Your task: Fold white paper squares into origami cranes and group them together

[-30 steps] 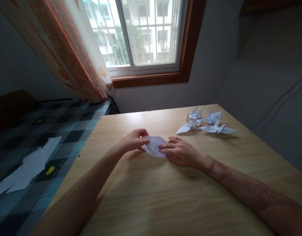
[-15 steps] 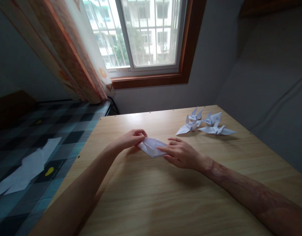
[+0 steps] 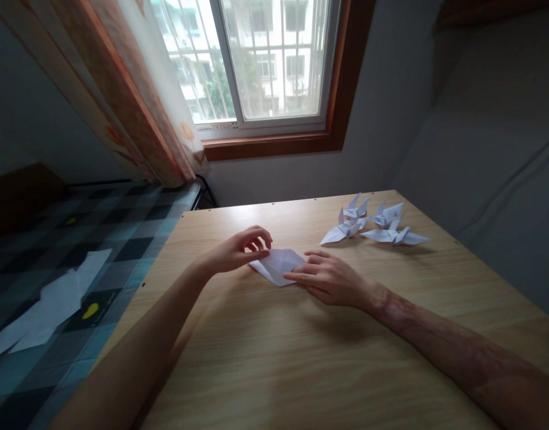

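A partly folded sheet of white paper (image 3: 278, 266) lies on the wooden table (image 3: 274, 358) between my hands. My left hand (image 3: 238, 248) is over its left end, fingers curved and apart, the thumb close to the paper's upper left edge; whether the thumb touches it I cannot tell. From the other side, my right hand (image 3: 326, 276) rests on the paper's right end with fingers stretched out, the index fingertip pressing the surface. Part of the right end is hidden under those fingers.
Several folded white paper cranes (image 3: 395, 236) stand at the table's far right. To the left is a bed with a checked cover (image 3: 135, 239), with loose white paper pieces (image 3: 55, 304) on it. A window (image 3: 274, 65) and an orange curtain (image 3: 135, 101) are behind.
My left hand has loosened its pinch on the paper's left end and lifted slightly, its fingers opening. The paper lies flatter. My right hand has stayed nearly in place.
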Action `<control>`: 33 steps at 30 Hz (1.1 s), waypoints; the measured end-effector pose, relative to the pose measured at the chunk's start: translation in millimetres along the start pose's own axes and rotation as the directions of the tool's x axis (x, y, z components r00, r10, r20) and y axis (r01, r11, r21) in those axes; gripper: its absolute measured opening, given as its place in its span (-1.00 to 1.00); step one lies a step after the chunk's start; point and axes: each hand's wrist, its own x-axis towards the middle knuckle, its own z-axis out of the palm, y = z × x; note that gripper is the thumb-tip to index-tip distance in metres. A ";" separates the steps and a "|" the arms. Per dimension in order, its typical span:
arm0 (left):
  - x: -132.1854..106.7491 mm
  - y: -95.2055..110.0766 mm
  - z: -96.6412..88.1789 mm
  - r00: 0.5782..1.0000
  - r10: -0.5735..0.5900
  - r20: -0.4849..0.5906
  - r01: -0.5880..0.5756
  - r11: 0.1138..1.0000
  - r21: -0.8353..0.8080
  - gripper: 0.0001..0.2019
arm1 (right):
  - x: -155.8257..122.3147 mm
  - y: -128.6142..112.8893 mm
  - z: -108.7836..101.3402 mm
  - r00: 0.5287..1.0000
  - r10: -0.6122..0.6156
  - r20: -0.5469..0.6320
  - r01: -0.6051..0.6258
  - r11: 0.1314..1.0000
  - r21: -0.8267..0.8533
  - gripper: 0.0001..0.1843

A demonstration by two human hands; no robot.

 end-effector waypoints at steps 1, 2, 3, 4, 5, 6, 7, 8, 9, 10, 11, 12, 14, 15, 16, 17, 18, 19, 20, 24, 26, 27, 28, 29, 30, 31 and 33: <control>-0.6 2.9 -2.1 0.999 0.035 0.027 -0.036 0.999 0.021 -0.73 | 0.0 -0.1 0.7 1.000 0.000 -0.009 0.000 1.000 0.004 -0.55; -1.2 5.3 -4.3 0.997 0.060 0.058 -0.062 0.997 0.044 -0.73 | 0.0 -0.2 1.4 1.000 0.001 -0.016 0.000 1.000 0.008 -0.57; -1.7 6.9 -6.5 0.993 0.074 0.091 -0.080 0.995 0.066 -0.73 | 0.1 -0.3 2.0 1.000 0.004 -0.022 -0.004 1.000 0.011 -0.59; -2.2 7.8 -8.3 0.990 0.082 0.116 -0.092 0.992 0.084 -0.73 | 0.3 -0.5 2.4 1.000 0.011 -0.028 -0.010 1.000 0.013 -0.61; -2.5 7.9 -9.7 0.988 0.084 0.131 -0.097 0.991 0.097 -0.73 | 0.6 -0.7 2.7 0.999 0.020 -0.033 -0.020 1.000 0.016 -0.64; -2.7 7.4 -10.5 0.987 0.082 0.139 -0.097 0.990 0.105 -0.73 | 0.9 -0.9 2.8 0.999 0.030 -0.037 -0.029 0.999 0.022 -0.68; -2.8 6.6 -10.7 0.987 0.078 0.141 -0.093 0.990 0.108 -0.73 | 1.2 -1.0 2.7 0.999 0.037 -0.038 -0.036 0.999 0.030 -0.72; -2.8 5.5 -10.3 0.987 0.069 0.145 -0.086 0.990 0.113 -0.73 | 1.4 -1.1 2.6 0.999 0.040 -0.037 -0.039 0.999 0.039 -0.76; -2.7 4.6 -9.5 0.987 0.059 0.152 -0.077 0.990 0.119 -0.72 | 1.5 -1.1 2.4 0.999 0.037 -0.035 -0.035 0.998 0.048 -0.80; -2.6 3.8 -8.4 0.986 0.049 0.162 -0.070 0.989 0.129 -0.72 | 1.6 -1.0 2.3 0.999 0.029 -0.034 -0.027 0.998 0.056 -0.84; -2.5 3.4 -7.1 0.984 0.040 0.174 -0.066 0.988 0.142 -0.73 | 1.6 -0.9 2.2 0.999 0.021 -0.036 -0.019 0.998 0.063 -0.86; -2.5 3.3 -5.8 0.982 0.035 0.186 -0.065 0.986 0.157 -0.74 | 1.6 -0.8 2.2 0.999 0.016 -0.040 -0.013 0.998 0.068 -0.88; -2.8 4.0 -3.9 0.979 0.031 0.202 -0.067 0.982 0.175 -0.75 | 1.7 -0.7 2.5 0.999 0.014 -0.052 -0.010 0.997 0.075 -0.89; -3.1 4.5 -3.4 0.978 0.029 0.205 -0.066 0.982 0.179 -0.75 | 1.8 -0.7 2.8 0.998 0.017 -0.057 -0.012 0.997 0.078 -0.89; -3.4 5.2 -3.1 0.978 0.024 0.208 -0.063 0.981 0.185 -0.76 | 1.9 -0.8 3.2 0.998 0.020 -0.060 -0.016 0.997 0.079 -0.89; -3.8 5.8 -2.9 0.978 0.019 0.209 -0.061 0.979 0.195 -0.76 | 2.0 -0.9 3.6 0.998 0.024 -0.058 -0.019 0.997 0.077 -0.89; -4.0 6.5 -2.7 0.978 0.015 0.209 -0.060 0.976 0.207 -0.77 | 2.1 -0.9 4.2 0.998 0.026 -0.056 -0.022 0.997 0.072 -0.89; -4.2 7.0 -2.3 0.978 0.014 0.208 -0.061 0.973 0.221 -0.78 | 2.2 -1.1 4.9 0.998 0.027 -0.053 -0.023 0.998 0.066 -0.88; -4.1 7.4 -1.6 0.978 0.016 0.208 -0.065 0.971 0.232 -0.78 | 2.2 -1.3 5.6 0.998 0.027 -0.050 -0.024 0.998 0.061 -0.89; -2.3 7.3 4.3 0.976 0.015 0.216 -0.064 0.974 0.218 -0.76 | 2.4 -2.9 8.0 0.997 0.023 -0.069 -0.018 0.998 0.066 -0.91; -0.8 6.4 8.6 0.977 0.007 0.214 -0.049 0.981 0.190 -0.75 | 2.5 -4.1 8.5 0.997 0.026 -0.072 -0.020 0.997 0.081 -0.89; -0.1 6.0 10.7 0.978 0.005 0.210 -0.043 0.983 0.176 -0.74 | 2.6 -4.6 8.6 0.997 0.031 -0.074 -0.024 0.996 0.091 -0.88; 0.7 5.6 13.0 0.979 0.006 0.202 -0.039 0.986 0.163 -0.73 | 2.5 -5.0 8.7 0.996 0.038 -0.076 -0.030 0.994 0.102 -0.88; 1.4 5.2 15.4 0.981 0.010 0.195 -0.040 0.988 0.149 -0.73 | 2.4 -5.4 8.9 0.996 0.045 -0.081 -0.036 0.993 0.111 -0.89; 2.3 4.7 18.1 0.983 0.023 0.184 -0.048 0.990 0.135 -0.73 | 2.3 -5.5 9.0 0.995 0.052 -0.089 -0.041 0.992 0.120 -0.91; 3.1 3.9 21.3 0.985 0.044 0.167 -0.065 0.990 0.122 -0.73 | 2.0 -5.6 9.2 0.993 0.059 -0.098 -0.046 0.991 0.125 -0.92; 4.9 1.0 30.1 0.990 0.092 0.107 -0.102 0.991 0.091 -0.73 | 1.2 -5.3 9.7 0.991 0.077 -0.110 -0.063 0.990 0.125 -0.91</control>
